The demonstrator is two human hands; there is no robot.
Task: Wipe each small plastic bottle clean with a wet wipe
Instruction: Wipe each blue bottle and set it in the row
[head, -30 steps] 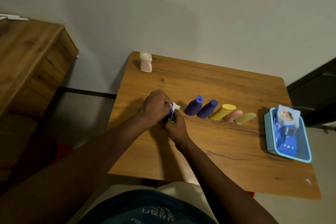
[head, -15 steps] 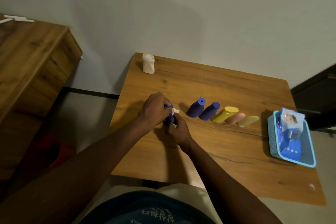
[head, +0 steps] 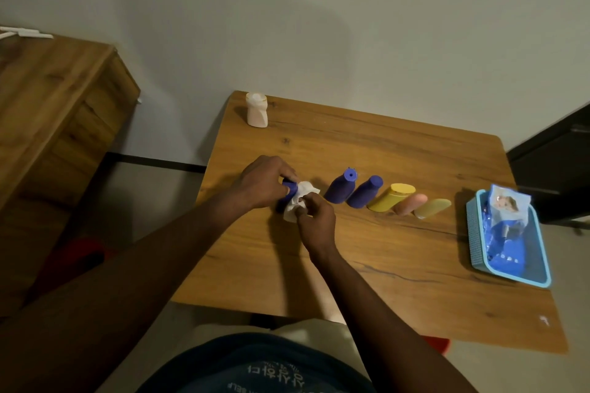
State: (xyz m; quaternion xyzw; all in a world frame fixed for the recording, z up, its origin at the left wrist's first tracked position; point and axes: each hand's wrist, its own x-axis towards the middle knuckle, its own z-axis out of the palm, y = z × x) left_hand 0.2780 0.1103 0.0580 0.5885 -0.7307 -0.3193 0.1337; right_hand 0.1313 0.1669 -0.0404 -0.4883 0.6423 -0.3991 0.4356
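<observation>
The left hand (head: 265,182) is curled round a blue bottle (head: 288,193), gripping it just above the table (head: 383,258); the right hand (head: 314,220) pinches a crumpled wet wipe (head: 303,196) against the bottle's side, fingers bent tight on the wad.

The part under the left fingers is hidden, so it may go unwiped unless the grip shifts. Damp plastic is slick, and a hard rub could push the bottle out of that hold. The wipe is bunched, so it may cover little of the surface.

Just right of the right hand stands a close row: two dark blue bottles (head: 340,190), a yellow bottle (head: 391,198), a pink bottle (head: 410,204) and an olive bottle (head: 432,208); a careless wrist could topple them like dominoes.

Well right of the hands a blue basket (head: 472,233) holds the wipes pack (head: 507,217); beyond the left hand stands a white bottle (head: 256,110).
</observation>
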